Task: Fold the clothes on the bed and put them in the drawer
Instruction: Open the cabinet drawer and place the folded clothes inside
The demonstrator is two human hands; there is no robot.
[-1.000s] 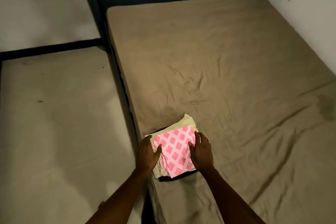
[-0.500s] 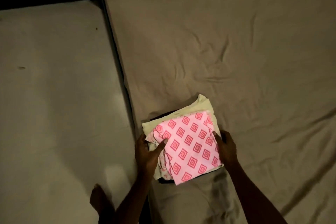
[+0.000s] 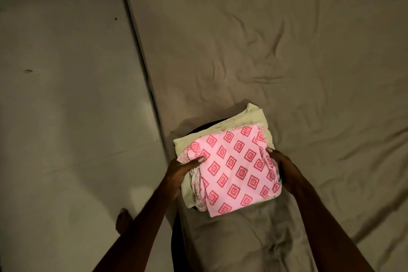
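Stack of folded clothes point(image 3: 229, 161) is gripped from both sides at the near-left corner of the bed point(image 3: 287, 51). Top layer: pink cloth with red diamond print point(image 3: 234, 168). Under it a pale yellow-green garment point(image 3: 254, 117), with a dark layer just visible at the bottom edge.

Left hand point(image 3: 181, 172) is clamped on the stack's left edge, thumb laid on top of the pink cloth, fingers hidden beneath. Right hand point(image 3: 282, 170) is curled round the right edge, thumb tip on top, remaining fingers hidden under the stack. Both grips are closed on the clothes.

Versus the frame half a second back: same two-sided grip is kept, but the stack is seen larger and nearer the camera, and a shadow is cast on the sheet beside its far-left corner, so it appears to be raised off the bed; contact underneath cannot be confirmed. Thumbs are seated slightly further onto the pink cloth. View is tilted down more than a second ago: headboard and wall are no longer framed.

Sheet is wrinkled. Pale floor point(image 3: 66, 117) is seen to the left, with a bare foot point(image 3: 123, 218) on it by the left forearm.
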